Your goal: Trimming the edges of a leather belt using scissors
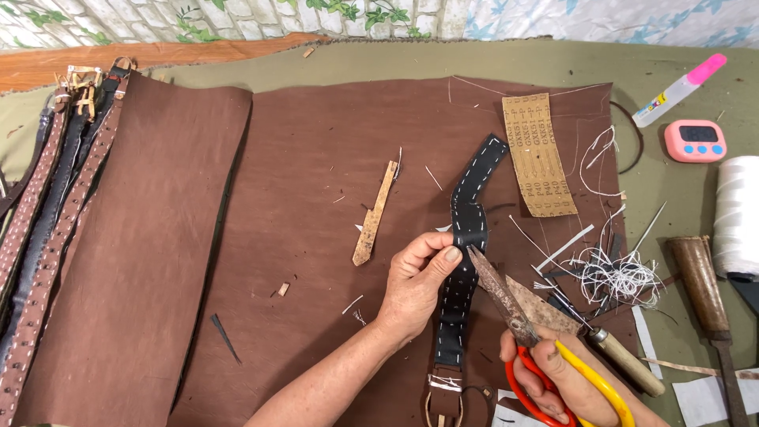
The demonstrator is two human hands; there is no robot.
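Note:
My left hand (417,278) pinches a black leather strap (472,207) with white stitching along its edges, thumb pressed on its middle. The strap runs from the upper right down to a brown buckle end (444,393) at the bottom edge. My right hand (563,381) holds rusty scissors (511,303) with red and yellow handles, blades apart, tips pointing at the strap just beside my left thumb.
A brown leather sheet (316,198) covers the table, with a second folded sheet (150,237) and several belts (47,213) at left. A sandpaper strip (539,154), white thread scraps (613,273), an awl (624,360), wooden-handled tool (700,285), thread spool (737,205), pink timer (694,141) lie right.

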